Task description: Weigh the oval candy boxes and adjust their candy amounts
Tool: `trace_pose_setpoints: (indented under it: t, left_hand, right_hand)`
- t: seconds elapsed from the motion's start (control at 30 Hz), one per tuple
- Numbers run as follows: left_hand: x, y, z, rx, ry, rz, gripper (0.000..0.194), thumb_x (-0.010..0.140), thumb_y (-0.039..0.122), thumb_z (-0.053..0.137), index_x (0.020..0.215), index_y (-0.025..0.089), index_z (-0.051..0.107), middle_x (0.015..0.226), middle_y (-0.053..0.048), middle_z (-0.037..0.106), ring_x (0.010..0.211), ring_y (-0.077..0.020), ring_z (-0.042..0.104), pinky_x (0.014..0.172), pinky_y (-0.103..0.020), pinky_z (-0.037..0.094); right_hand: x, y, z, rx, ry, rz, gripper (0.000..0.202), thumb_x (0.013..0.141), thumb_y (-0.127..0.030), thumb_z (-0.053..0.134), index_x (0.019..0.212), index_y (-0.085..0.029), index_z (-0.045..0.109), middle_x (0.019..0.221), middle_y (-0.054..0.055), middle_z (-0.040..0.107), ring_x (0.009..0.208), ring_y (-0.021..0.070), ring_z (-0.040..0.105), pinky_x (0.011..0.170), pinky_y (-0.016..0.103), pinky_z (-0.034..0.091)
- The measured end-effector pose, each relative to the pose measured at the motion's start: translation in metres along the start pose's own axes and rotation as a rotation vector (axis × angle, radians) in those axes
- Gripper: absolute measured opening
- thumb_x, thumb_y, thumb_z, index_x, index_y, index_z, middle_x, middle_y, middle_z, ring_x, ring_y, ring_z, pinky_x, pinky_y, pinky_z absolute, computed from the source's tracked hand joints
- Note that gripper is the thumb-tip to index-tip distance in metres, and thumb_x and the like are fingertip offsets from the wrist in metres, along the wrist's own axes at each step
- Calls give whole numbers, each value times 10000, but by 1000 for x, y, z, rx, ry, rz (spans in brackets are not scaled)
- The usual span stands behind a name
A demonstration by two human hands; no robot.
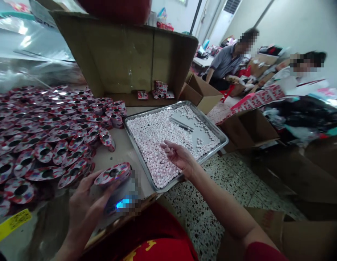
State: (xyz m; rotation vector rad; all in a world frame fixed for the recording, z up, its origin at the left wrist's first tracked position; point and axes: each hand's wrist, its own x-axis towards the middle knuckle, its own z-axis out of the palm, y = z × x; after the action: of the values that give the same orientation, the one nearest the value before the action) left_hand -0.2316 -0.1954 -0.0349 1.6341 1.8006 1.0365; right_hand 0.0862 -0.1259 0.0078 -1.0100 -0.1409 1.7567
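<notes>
My left hand (86, 203) is closed around the sides of a red-and-white printed packet (114, 174) with a dark opening on top. The packet stands over a small digital scale (123, 197), whose display glows blue. Over the near part of a metal tray (146, 170), my right hand (180, 157) is held with fingers bent and drawn together. Whatever sits between those fingers is too small to make out. Small, pale pink-white candy-like pieces (154, 134) cover much of the tray. A metal bar-shaped tool (181, 124) lies among them.
Many similar open packets (59, 134) stand crowded at the left. A tipped cardboard box (124, 61) behind holds a few packets (160, 90). Open boxes (250, 127) stand on the right, above a speckled floor (192, 210). Two people (225, 61) sit farther back.
</notes>
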Motion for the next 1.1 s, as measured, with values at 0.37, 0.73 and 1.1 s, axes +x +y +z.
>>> trace_pose_setpoints:
  t: [0.37,0.73,1.1]
  left_hand:
    - [-27,-19,-30,43,172,89,607,806,708,737,1390,628,594,1336,124,702,1109,-417,691,1030,-727,559]
    - [-61,-30,-94,143,251,6,222,983,406,738,1191,329,734,1144,-10,780,1073,-276,748,1050,-522,578]
    - [-67,-7,-87,163,267,104,189,991,326,740,1179,327,717,1133,-27,766,1083,-262,715,1042,-499,580]
  right_hand:
    - [4,16,22,-280,-1,2,226,810,0,778,961,-129,670,726,11,636,533,76,502,432,108,371]
    - [10,24,68,-656,-225,-53,168,880,-202,773,1027,-122,771,771,56,678,516,85,401,407,159,337]
    - [-13,29,75,-764,-292,-85,204,859,-282,799,1030,-174,767,869,58,671,692,142,571,601,231,503]
